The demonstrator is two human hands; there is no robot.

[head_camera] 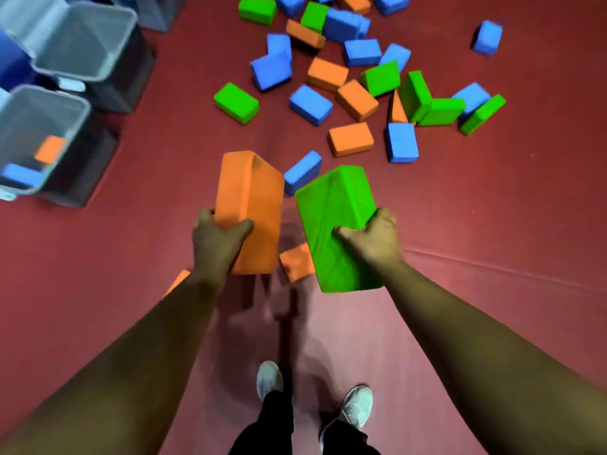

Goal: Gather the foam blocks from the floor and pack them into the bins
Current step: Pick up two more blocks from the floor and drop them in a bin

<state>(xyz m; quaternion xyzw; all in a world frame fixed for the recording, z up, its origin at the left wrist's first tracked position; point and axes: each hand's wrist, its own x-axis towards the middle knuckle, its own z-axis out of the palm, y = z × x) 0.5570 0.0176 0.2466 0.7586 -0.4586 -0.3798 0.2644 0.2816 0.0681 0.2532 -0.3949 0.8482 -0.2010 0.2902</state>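
My left hand (219, 239) grips an orange foam block (251, 198) by its near end and holds it above the floor. My right hand (371, 239) grips a green foam block (331, 218) the same way, just to the right. Between and below them lie a small orange block (295, 261) and a blue block (303, 170) on the red floor. Several more blue, orange and green blocks are scattered ahead, around an orange one (350, 138). A grey bin (19, 103) at the left holds an orange and a blue block.
A second grey bin (108, 19) stands behind the first at the upper left, with more bins beside it. My feet in white shoes (269, 379) stand on the red floor mat (492, 208). Another orange block (179, 280) peeks out under my left forearm.
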